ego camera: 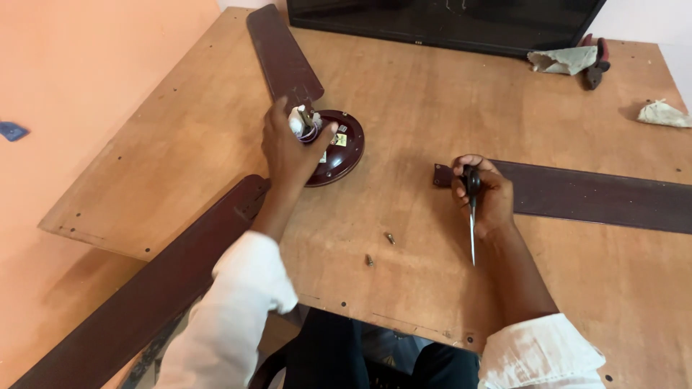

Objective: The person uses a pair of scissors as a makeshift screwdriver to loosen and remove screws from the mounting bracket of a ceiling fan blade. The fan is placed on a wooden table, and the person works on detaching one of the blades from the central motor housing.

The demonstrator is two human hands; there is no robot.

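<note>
A dark maroon ceiling-fan motor hub [340, 148] lies on the wooden table [404, 94]. My left hand [290, 148] rests over its left side, fingers around the white wired stub [303, 121] at its centre. Two blades stay at the hub: one [282, 59] points to the far edge, another [151, 288] runs off the near-left edge. My right hand [484, 196] is shut on a screwdriver [472, 216], shaft pointing toward me, next to the end of a loose third blade [598, 194]. Two small screws [380, 248] lie between my hands.
A black flat screen [447, 21] lies along the far edge. Red-handled pliers [597, 65] and a crumpled cloth [564, 60] sit at the far right, with another rag [663, 114] by the right edge. An orange wall [72, 72] is to the left.
</note>
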